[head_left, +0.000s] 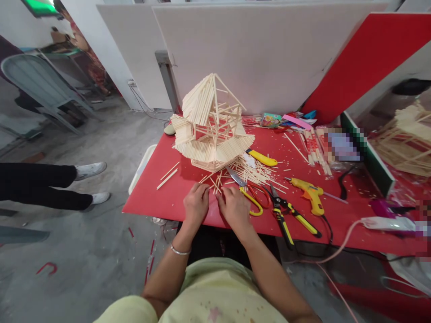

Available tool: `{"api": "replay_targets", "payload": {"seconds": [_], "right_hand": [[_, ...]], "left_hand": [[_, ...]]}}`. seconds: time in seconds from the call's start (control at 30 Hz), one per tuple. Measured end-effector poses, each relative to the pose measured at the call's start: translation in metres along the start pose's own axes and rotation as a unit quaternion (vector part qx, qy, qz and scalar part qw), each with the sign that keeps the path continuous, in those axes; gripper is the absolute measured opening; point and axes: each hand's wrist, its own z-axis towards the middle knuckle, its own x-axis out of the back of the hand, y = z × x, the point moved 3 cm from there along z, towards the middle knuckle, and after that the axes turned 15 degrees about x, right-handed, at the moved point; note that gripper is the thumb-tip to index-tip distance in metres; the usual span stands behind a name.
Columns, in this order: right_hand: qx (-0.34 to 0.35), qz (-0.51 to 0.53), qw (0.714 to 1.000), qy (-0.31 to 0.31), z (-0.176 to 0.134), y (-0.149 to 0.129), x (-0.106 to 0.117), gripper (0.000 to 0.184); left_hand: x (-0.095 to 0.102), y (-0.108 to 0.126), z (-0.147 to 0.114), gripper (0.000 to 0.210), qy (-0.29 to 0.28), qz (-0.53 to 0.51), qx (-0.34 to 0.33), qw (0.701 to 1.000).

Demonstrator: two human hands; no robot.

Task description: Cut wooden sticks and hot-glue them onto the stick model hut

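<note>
A model pagoda (215, 143) built of thin wooden sticks stands on the red table, its upper roof only partly covered. Just in front of it, my left hand (196, 202) is closed with fingertips pressed together; what it pinches is hidden. My right hand (235, 207) is closed too, fingertips at the end of a wooden stick (215, 183) from the small crossed bunch between both hands. Beside the right hand lie yellow-handled scissors (251, 197), more loose sticks (257, 172) and black-and-yellow snips (283, 215).
Right of the snips lies a yellow glue gun (311, 194) with its cord. A yellow-handled cutter (262, 158) rests behind the loose sticks. Packs of sticks (314, 150) and a blurred phone (343, 146) lie farther back. Another stick model (404, 139) stands beyond a green divider (367, 152).
</note>
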Motion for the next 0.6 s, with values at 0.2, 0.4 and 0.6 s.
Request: {"api": "replay_targets", "payload": {"seconds": [0.2,0.4,0.6], "right_hand": [[-0.024,-0.009,1.000,0.016,-0.002,-0.003,-0.007,0.027],[-0.030,0.008,0.997,0.070,-0.011,-0.004,0.007,0.027],[-0.018,0.021,0.994,0.102,-0.018,-0.006,0.013,0.025]], "left_hand": [[0.001,-0.001,0.002,0.019,-0.008,-0.011,0.000,1.000],[0.003,-0.001,0.000,0.018,-0.002,-0.012,-0.003,1.000],[0.002,0.001,-0.005,0.013,0.014,0.000,-0.028,1.000]]}}
